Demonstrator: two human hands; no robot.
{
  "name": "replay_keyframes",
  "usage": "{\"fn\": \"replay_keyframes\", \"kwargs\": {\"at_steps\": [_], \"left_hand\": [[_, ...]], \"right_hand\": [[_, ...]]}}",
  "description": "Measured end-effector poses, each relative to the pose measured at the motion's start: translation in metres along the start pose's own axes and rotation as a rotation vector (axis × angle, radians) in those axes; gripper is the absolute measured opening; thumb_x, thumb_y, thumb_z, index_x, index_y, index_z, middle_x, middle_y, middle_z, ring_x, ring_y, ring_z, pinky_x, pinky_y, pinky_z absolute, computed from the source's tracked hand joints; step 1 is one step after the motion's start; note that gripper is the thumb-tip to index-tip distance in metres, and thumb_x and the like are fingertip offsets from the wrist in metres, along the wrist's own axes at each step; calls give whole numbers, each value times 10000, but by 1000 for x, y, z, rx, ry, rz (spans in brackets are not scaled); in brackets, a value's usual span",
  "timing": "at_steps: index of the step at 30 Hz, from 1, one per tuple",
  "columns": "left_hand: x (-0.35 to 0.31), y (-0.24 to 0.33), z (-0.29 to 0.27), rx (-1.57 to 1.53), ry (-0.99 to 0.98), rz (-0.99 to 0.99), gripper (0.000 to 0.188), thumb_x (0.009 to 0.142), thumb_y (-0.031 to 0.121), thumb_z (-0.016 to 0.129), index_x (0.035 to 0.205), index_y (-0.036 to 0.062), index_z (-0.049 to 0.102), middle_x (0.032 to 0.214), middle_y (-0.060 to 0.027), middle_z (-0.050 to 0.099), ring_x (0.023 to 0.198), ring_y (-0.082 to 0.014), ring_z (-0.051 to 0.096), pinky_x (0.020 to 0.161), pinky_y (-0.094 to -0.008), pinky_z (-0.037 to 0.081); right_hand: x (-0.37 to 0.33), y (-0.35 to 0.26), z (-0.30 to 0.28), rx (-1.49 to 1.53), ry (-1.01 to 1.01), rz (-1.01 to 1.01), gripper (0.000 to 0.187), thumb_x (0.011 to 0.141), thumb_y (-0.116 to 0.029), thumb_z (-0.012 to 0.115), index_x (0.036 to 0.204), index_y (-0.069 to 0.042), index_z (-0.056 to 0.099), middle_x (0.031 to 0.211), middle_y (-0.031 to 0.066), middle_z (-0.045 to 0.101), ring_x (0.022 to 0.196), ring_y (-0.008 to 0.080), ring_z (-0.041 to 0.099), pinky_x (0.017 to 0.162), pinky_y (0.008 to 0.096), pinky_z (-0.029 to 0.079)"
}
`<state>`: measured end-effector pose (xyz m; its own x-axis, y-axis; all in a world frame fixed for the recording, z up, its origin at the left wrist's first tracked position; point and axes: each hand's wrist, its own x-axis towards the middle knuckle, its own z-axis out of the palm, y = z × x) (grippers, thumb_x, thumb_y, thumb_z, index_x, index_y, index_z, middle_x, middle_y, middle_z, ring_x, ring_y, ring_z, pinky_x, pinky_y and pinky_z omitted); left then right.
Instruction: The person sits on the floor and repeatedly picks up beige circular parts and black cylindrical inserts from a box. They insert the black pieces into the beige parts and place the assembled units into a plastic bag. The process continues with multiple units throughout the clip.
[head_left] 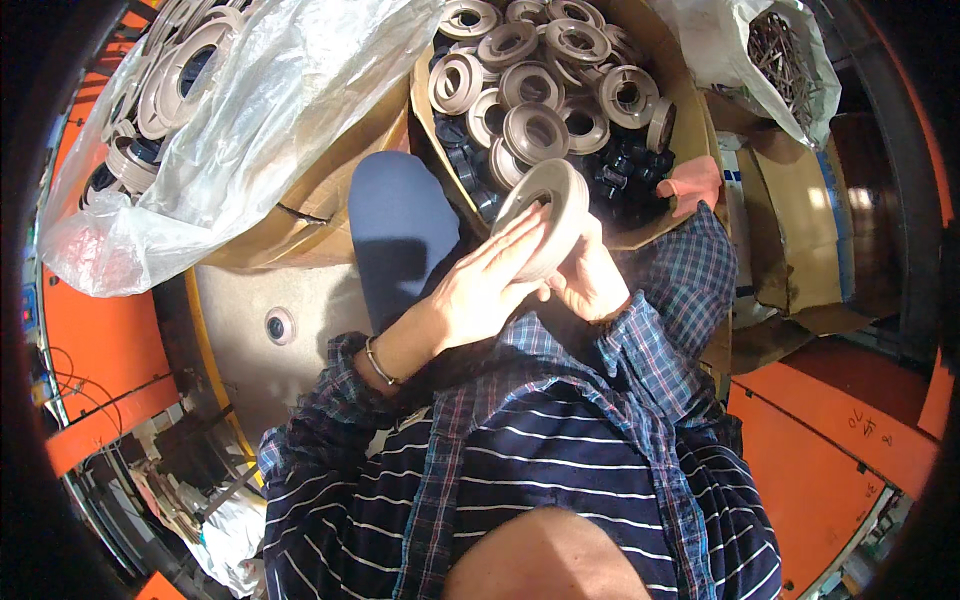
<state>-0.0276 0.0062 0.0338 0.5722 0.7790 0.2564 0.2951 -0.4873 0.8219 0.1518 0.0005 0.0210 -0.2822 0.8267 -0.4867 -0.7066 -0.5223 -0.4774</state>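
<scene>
A beige ring-shaped plastic part (572,205) with a wide round opening is held tilted in front of my chest. My left hand (480,290) lies along its near left side, fingers stretched over the rim to the opening. On the other side my right hand (592,278) grips the ring's lower right edge, its fingers partly hidden behind the part. Just beyond my hands stands an open cardboard box (690,75) heaped with similar beige rings (535,132) and small black plastic parts (628,172).
At the left, clear plastic sheeting (290,110) drapes another carton of rings (185,85). One ring (281,325) lies on the floor. A white bag (735,35) of thin metal pieces (780,75) sits at the far right, above open cardboard (790,215). Orange panels (800,480) flank me.
</scene>
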Motion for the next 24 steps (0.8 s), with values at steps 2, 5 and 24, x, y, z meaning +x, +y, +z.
{"fn": "replay_keyframes", "kwargs": {"at_steps": [2, 5, 24], "left_hand": [[-2, -2, 0, -174, -30, -294, 670, 892, 206, 704, 1452, 13, 390, 1425, -244, 470, 1322, -355, 479, 1093, -408, 407], [-4, -2, 3, -210, 28, -366, 658, 892, 199, 699, 1443, 5, 397, 1433, -244, 460, 1329, -356, 470, 1100, -411, 400], [3, 11, -21, 133, -36, 302, 534, 826, 21, 642, 1336, -64, 509, 1427, -237, 477, 1378, -366, 417, 1136, -466, 352]], "right_hand": [[4, 3, -1, -488, 91, -346, 252, 963, -214, 590, 1106, -10, 552, 738, 20, 612, 506, 93, 551, 489, 232, 472], [7, 3, -5, -812, 107, -565, 266, 937, -204, 626, 1099, -5, 552, 774, 25, 632, 531, 69, 547, 477, 209, 440], [11, -5, -11, 201, -83, 250, 475, 999, -420, 510, 1296, -50, 512, 982, 101, 692, 608, 217, 673, 613, 308, 596]]}}
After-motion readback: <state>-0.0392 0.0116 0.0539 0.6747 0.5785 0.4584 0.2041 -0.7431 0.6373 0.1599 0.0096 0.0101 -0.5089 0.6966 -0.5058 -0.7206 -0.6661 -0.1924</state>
